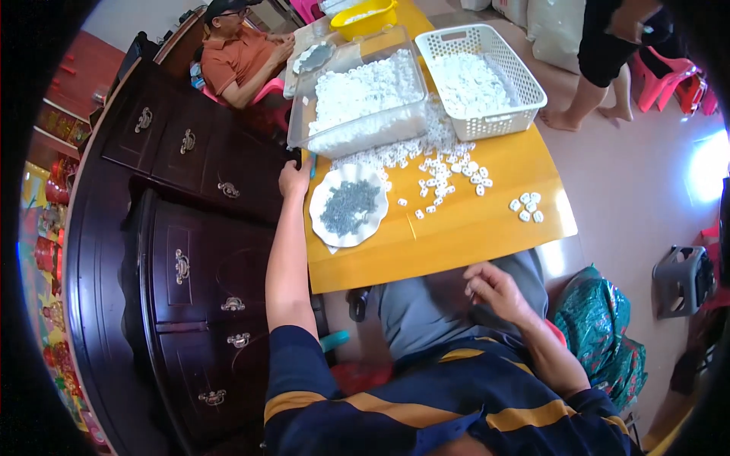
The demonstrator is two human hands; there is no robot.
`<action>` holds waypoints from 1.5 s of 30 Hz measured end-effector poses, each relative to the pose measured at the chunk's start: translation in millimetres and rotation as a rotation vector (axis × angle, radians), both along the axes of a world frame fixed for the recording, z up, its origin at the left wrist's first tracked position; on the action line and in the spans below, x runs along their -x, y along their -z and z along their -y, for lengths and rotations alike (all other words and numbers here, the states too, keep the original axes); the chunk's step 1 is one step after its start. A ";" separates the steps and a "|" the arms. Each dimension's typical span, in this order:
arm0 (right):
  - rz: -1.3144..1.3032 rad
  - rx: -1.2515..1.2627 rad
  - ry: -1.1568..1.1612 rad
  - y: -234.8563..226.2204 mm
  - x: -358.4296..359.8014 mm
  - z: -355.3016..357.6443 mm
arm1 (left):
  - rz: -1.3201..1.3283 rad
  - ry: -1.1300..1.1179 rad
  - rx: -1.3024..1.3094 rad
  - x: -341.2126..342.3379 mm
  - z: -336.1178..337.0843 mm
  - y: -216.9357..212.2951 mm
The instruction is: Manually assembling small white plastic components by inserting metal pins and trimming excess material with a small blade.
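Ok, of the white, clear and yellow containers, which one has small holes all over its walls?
The white basket, right of the clear tub. Its walls are perforated; the tub's are see-through, the yellow basin's look solid.

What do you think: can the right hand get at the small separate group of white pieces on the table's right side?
Probably yes: the right hand looks close to the table, and nothing visible blocks those white pieces.

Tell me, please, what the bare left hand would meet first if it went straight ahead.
The left hand would probably meet the near left corner of the clear rectangular plastic bin holding small white pieces; depth is unclear.
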State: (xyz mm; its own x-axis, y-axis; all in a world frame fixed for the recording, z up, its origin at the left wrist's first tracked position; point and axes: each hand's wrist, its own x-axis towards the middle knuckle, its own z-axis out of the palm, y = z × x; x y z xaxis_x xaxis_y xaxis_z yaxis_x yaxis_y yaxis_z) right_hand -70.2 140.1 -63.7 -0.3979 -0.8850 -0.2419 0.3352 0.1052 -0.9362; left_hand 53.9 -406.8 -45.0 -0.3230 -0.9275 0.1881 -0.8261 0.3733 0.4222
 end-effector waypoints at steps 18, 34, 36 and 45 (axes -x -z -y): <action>0.196 -0.066 -0.049 -16.5 -5.3 -1.9 | -0.501 -0.022 -0.487 -86.6 -25.4 -17.3; 0.362 0.106 0.061 5.2 -2.3 6.0 | -0.636 0.686 -1.098 -80.9 -307.7 -47.6; 0.362 0.103 0.058 2.8 -2.7 4.1 | -0.349 0.721 -1.027 -60.3 -329.9 -54.1; 0.201 0.113 0.100 -9.0 -0.9 -0.8 | -0.062 0.933 -0.691 -24.7 -354.1 -61.5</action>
